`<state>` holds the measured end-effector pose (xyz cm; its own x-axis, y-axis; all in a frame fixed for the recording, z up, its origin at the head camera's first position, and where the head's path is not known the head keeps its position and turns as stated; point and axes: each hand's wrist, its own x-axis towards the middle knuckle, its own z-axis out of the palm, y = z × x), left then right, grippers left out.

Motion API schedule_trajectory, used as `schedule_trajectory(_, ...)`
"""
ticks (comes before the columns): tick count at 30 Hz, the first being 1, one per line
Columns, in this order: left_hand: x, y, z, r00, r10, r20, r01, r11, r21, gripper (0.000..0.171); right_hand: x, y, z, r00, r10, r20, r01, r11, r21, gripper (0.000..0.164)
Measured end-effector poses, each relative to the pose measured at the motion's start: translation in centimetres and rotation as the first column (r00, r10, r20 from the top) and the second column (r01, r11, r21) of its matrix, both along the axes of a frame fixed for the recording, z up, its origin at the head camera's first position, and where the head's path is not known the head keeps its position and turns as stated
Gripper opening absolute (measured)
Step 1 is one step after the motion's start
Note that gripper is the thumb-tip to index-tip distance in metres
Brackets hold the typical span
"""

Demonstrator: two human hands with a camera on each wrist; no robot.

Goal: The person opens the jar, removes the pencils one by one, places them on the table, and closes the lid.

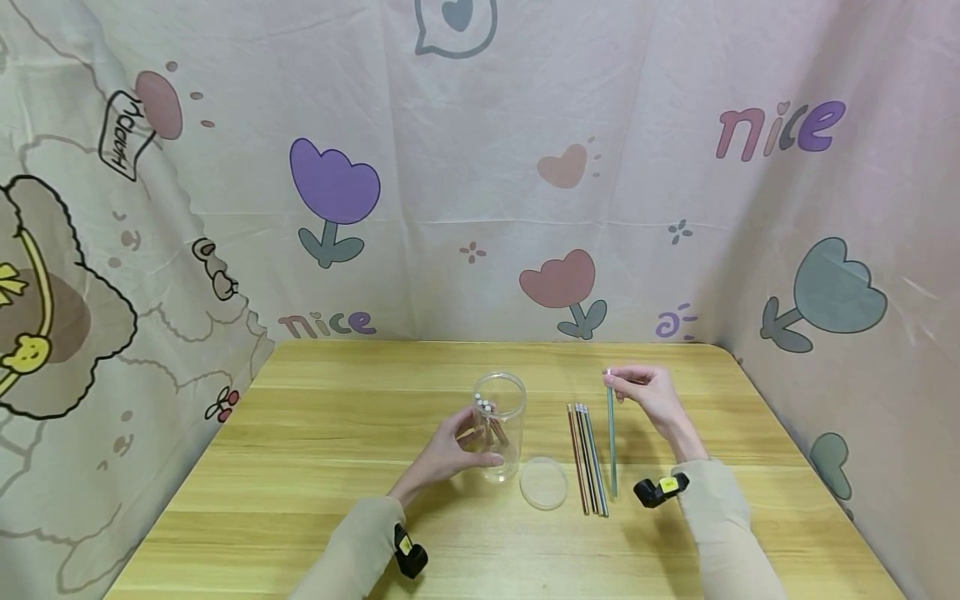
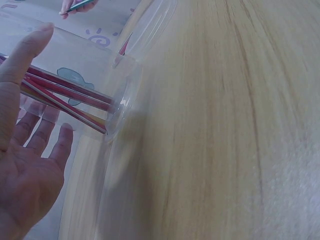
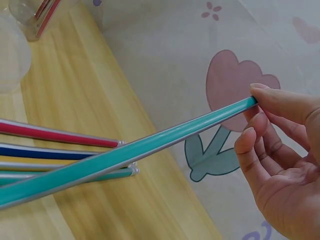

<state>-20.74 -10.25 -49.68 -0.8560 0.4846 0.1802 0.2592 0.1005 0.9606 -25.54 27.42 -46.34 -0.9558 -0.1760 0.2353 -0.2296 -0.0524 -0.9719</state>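
My left hand [image 1: 446, 454] holds a clear plastic jar [image 1: 512, 446] that stands upright and uncovered on the table. Several pencils [image 2: 75, 92] lean inside it, red ones among them, their white ends up near the rim. Between thumb and fingertips, my right hand [image 1: 647, 396] pinches the top end of a teal pencil [image 3: 150, 145]. That pencil hangs nearly upright in the head view, just right of a row of pencils [image 1: 583, 458] on the table. Red, dark blue, yellow and teal show in this row.
A round clear lid [image 1: 543, 483] lies flat between the jar and the pencil row. The wooden table [image 1: 315, 433] reaches back to a patterned cloth [image 1: 450, 167], which also hangs along both sides.
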Motion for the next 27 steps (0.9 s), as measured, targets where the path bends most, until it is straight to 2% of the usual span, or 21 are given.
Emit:
schedule_trajectory(1, 0.0, 0.0, 0.0, 1.000, 0.000, 0.001, 0.000, 1.000, 0.001, 0.078, 0.9, -0.3, 0.9, 0.999, -0.031, 0.016, 0.030, 0.999, 0.038, 0.010)
schedule_trajectory(5, 0.1, 0.0, 0.1, 1.000, -0.002, 0.003, 0.002, 1.000, 0.003, 0.078, -0.2, 0.5, -1.0, 1.000, 0.001, 0.008, -0.001, 0.999, 0.035, 0.014)
schedule_trajectory(8, 0.1, 0.0, 0.1, 1.000, -0.003, 0.004, 0.003, 1.000, 0.005, 0.077, -0.2, 0.5, -1.3, 1.000, -0.003, 0.028, 0.001, 0.998, 0.065, 0.015)
schedule_trajectory(13, 0.1, 0.0, 0.1, 1.000, -0.005, 0.001, 0.005, 1.000, 0.008, 0.077, 0.8, -0.5, 0.1, 0.988, -0.082, 0.132, 0.064, 0.989, 0.132, 0.009)
schedule_trajectory(16, 0.1, 0.0, 0.1, 1.000, -0.006, -0.001, 0.006, 1.000, 0.008, 0.077, 1.0, -0.6, 0.2, 0.983, -0.089, 0.159, 0.066, 0.988, 0.141, 0.008)
schedule_trajectory(22, 0.0, 0.0, 0.1, 1.000, -0.004, -0.005, 0.005, 1.000, 0.006, 0.076, 0.7, -0.2, -0.8, 0.989, -0.039, 0.144, 0.021, 0.992, 0.123, 0.014)
schedule_trajectory(27, 0.0, 0.0, 0.1, 1.000, -0.004, -0.001, 0.004, 1.000, 0.006, 0.076, 0.9, -0.6, -0.9, 0.976, -0.064, 0.209, 0.038, 0.991, 0.125, 0.010)
